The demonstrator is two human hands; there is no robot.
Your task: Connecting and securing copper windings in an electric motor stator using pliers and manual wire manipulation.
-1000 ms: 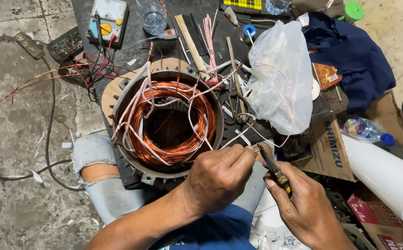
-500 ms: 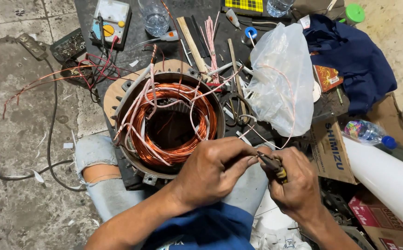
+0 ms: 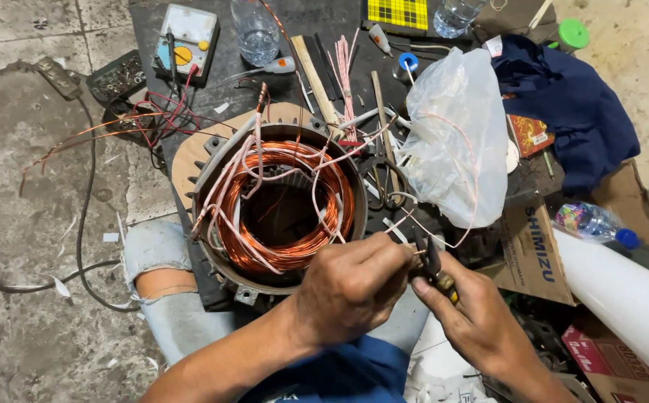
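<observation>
— Firstly, item one: what does each hand carry?

— Left hand (image 3: 350, 287): fingers pinched tight on the end of a thin pale sleeved lead wire (image 3: 403, 252). Right hand (image 3: 481, 328): closed around the yellow-and-black handles of small pliers (image 3: 435, 267), whose tip meets the wire just beside the left fingertips.

— Item two: where does the wire sit?

— It runs from the round grey motor stator with copper windings (image 3: 280, 209), which rests on the dark mat (image 3: 153, 22) near its front edge, above the person's knee in torn jeans (image 3: 164, 283).

— Handling notes?

— By my judgement, the wire is light, springy and easily kinked; best held close to its free end. The stator looks heavy and stiff.

— Adjoining items?

— Translucent plastic bag (image 3: 455, 142) at the stator's right; yellow-dialled multimeter (image 3: 183, 45) at the mat's far left corner; clear plastic bottle (image 3: 256, 30) at its far edge.
</observation>
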